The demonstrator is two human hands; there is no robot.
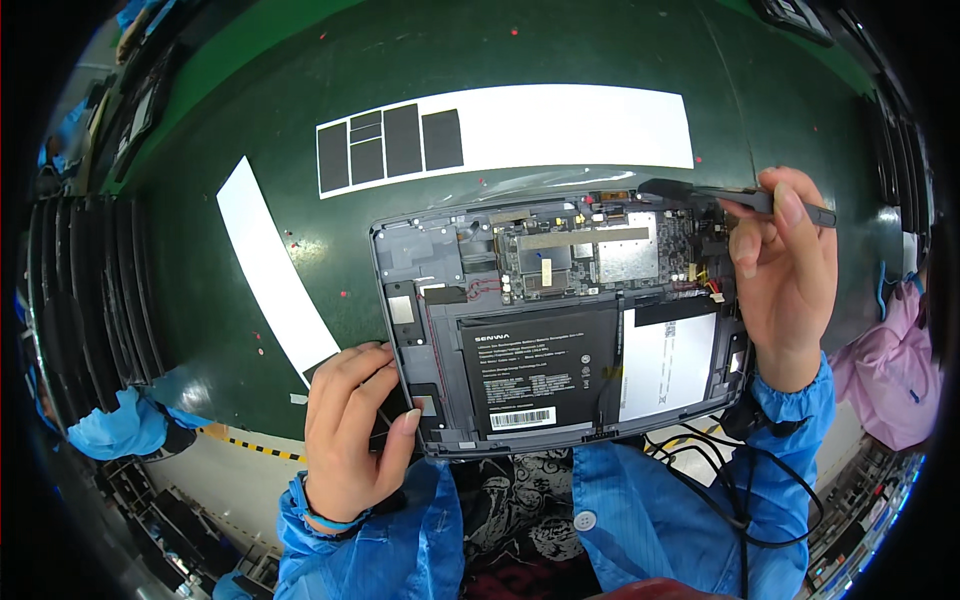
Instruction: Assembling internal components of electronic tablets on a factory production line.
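An opened tablet (pixel 450 350) lies in front of me, its inside facing up. It shows a black battery (pixel 540 375), a white panel (pixel 668 365) beside that, and a circuit board (pixel 575 255) along the far side. My left hand (pixel 352 420) grips the tablet's near left edge, thumb above and fingers beside it. Over the far right corner, my right hand (pixel 790 260) pinches dark tweezers (pixel 745 198) that point left. A small black piece (pixel 668 188) shows at their tips; whether it is held there I cannot tell.
Beyond the tablet lies a white sheet (pixel 580 125) with several black stickers (pixel 403 140) at its left. Another white strip (pixel 275 270) slants on the green table (pixel 400 60). Dark panels (pixel 95 290) stand in a row at left. Black cables (pixel 745 500) hang near my right arm.
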